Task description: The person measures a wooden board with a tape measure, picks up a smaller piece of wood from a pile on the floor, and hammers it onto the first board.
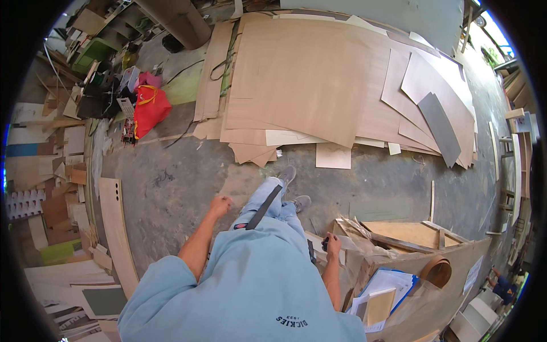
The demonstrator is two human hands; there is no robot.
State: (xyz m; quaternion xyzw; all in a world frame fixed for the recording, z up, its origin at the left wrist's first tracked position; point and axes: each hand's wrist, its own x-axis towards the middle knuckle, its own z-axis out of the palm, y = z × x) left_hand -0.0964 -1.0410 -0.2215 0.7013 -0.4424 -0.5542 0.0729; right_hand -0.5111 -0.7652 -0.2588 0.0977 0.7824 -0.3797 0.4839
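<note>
My left hand (221, 205) hangs out over the grey floor at my left side, its fingers loosely curled in with nothing seen in them. On the other side, my right hand (333, 245) is closed around a small black object (325, 244); too little of it shows to tell its kind. Close to that hand stands a large wooden crate (393, 259) with a ragged, torn near corner. A black strap (266, 208) lies over my jeans. My shoes (289, 174) are on the floor, one ahead of the other.
Large thin plywood sheets (296, 80) lie stacked ahead, a grey strip (440, 128) on top. A red bag (151, 111) stands front left. A long pale board (118, 228) and wood offcuts line the left. Papers on a blue clipboard (401, 279) rest on the crate. Another person (504, 288) is far right.
</note>
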